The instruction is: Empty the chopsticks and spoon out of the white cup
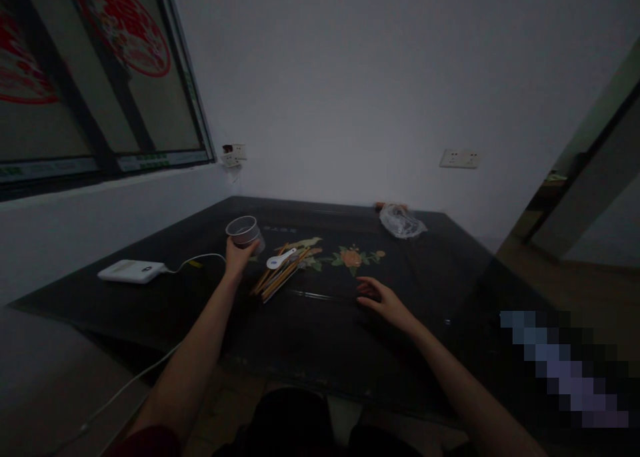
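Note:
My left hand is wrapped round a clear plastic cup, its open rim facing up and slightly toward me. Just right of the cup lies a loose bundle of chopsticks, pointing away to the right. A white spoon with a small blue mark on its bowl rests on top of them. My right hand hovers over or lies on the dark table, fingers apart and holding nothing; whether it touches the surface I cannot tell. Printed flowers show on the tabletop beyond it.
A crumpled clear plastic bag sits at the back right near the wall, with a reddish-brown thing behind it. On the left lies a white power bank, its white cable running across the table. Wall sockets are above the table's back edge.

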Tool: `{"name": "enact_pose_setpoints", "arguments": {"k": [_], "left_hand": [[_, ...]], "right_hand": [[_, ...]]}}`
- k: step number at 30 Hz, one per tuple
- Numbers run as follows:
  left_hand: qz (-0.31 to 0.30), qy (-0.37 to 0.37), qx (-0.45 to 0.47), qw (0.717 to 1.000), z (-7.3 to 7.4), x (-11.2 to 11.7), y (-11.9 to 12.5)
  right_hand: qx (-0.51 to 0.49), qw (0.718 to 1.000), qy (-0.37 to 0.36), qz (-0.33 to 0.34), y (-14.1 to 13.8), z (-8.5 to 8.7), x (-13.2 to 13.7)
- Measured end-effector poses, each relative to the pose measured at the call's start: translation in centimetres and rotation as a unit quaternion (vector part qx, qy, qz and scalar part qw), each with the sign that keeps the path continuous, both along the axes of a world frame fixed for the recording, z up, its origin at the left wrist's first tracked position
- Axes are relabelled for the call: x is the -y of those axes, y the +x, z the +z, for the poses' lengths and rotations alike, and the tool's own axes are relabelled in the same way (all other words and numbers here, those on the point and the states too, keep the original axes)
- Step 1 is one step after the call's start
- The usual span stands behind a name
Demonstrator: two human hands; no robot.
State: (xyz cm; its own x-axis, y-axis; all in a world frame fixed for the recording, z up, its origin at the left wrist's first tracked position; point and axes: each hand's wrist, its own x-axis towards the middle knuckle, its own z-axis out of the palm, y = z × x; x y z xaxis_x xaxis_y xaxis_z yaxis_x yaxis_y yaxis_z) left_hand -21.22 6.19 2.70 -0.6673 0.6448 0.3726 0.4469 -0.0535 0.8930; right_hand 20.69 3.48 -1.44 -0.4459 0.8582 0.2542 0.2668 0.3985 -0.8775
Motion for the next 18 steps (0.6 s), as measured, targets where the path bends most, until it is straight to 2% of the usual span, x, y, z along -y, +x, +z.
{"name": "enact_pose_setpoints", "arguments": {"k": [4,8,12,18], "left_hand": [[0.006,-0.049,0.007,0.999,-2.1,-1.3,-1.4],[-0.001,-0.049,0.000,0.999,-3.7,-2.3,-1.7],[-0.013,-0.047,-0.003,0.999,-4.5,-2.9,-2.0],[-0.016,-0.056,-0.012,0.998,-4.8,-3.0,-2.0]], "right_hand": [[0.034,0.999,0.004,0.004,0.1,0.3,0.1],[0.050,0.999,-0.001,0.019,0.1,0.6,0.1],[0.061,0.998,0.015,0.014,0.1,0.7,0.1],[0.045,0.999,0.016,0.008,0.0,0.8,0.1]]}}
